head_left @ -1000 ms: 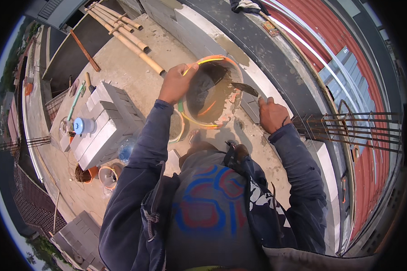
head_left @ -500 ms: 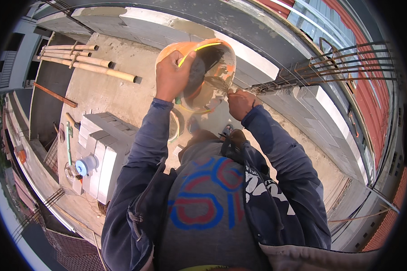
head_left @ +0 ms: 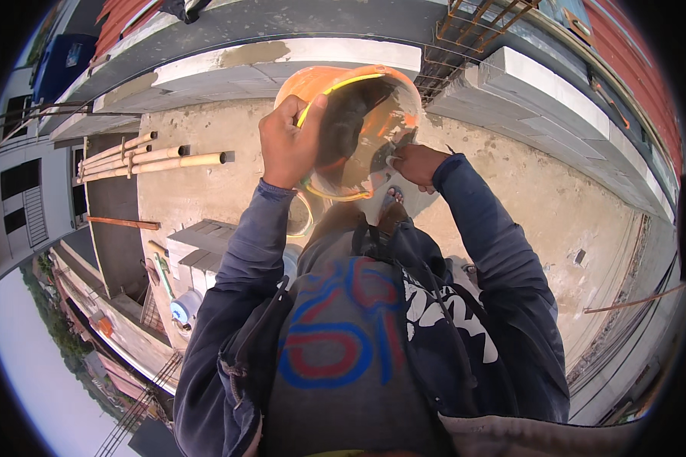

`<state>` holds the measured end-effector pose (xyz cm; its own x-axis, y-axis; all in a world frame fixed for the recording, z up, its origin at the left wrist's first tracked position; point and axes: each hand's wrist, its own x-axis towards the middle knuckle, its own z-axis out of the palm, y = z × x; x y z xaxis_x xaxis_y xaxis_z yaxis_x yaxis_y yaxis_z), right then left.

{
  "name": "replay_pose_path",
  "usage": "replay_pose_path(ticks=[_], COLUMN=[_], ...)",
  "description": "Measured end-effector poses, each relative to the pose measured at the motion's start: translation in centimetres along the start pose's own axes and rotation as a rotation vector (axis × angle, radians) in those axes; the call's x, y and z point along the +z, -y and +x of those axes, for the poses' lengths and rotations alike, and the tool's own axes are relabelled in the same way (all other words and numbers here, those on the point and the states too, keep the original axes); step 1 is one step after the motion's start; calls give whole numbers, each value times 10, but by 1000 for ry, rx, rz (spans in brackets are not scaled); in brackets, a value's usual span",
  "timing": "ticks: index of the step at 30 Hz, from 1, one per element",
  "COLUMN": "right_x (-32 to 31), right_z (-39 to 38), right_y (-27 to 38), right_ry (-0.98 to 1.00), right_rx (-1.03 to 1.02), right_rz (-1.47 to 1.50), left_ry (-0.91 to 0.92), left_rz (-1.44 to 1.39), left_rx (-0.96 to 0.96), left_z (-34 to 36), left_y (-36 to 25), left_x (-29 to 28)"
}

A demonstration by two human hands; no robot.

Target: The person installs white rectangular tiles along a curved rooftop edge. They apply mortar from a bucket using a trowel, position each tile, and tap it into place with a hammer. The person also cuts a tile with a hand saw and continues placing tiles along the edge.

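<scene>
An orange bucket [head_left: 309, 82] with a yellow edge is tilted in front of me, its mouth toward me. My left hand [head_left: 288, 145] grips it by the left side of the rim, thumb over the yellow edge. Wet grey mortar smears coat its inner wall. At the right edge of the mouth, my right hand [head_left: 419, 166] is closed on what looks like a trowel, its grey blade [head_left: 383, 157] inside the bucket. The handle is hidden in my fingers.
Low walls of pale blocks [head_left: 343, 53] run ahead and to the right [head_left: 556, 114], with rebar [head_left: 488, 23] between them. Bamboo poles [head_left: 168, 162] lie on the floor at left. A block stack [head_left: 198, 247] and a blue-and-white container [head_left: 184, 307] stand nearer me.
My view has turned, and the rebar and walls have shifted. The bucket stays in my left hand, slightly farther right. My right hand has moved a little right along the bucket's mouth.
</scene>
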<state>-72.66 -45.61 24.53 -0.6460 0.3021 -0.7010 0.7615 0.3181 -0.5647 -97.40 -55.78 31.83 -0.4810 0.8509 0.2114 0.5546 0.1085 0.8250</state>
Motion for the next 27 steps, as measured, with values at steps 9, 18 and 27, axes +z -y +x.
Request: replay_pose_path(ticks=[9, 18, 27], right_x=[90, 96, 97], right_z=[-85, -131, -186], right_y=[-86, -148, -177], right_ry=[151, -995, -1206], right_rx=[-146, 288, 344], right_rz=[1198, -282, -153], left_ry=[309, 485, 661], left_rz=[9, -95, -42], left_rx=[70, 41, 141], left_z=[-30, -39, -63], left_y=[-58, -111, -165], left_x=[107, 189, 247])
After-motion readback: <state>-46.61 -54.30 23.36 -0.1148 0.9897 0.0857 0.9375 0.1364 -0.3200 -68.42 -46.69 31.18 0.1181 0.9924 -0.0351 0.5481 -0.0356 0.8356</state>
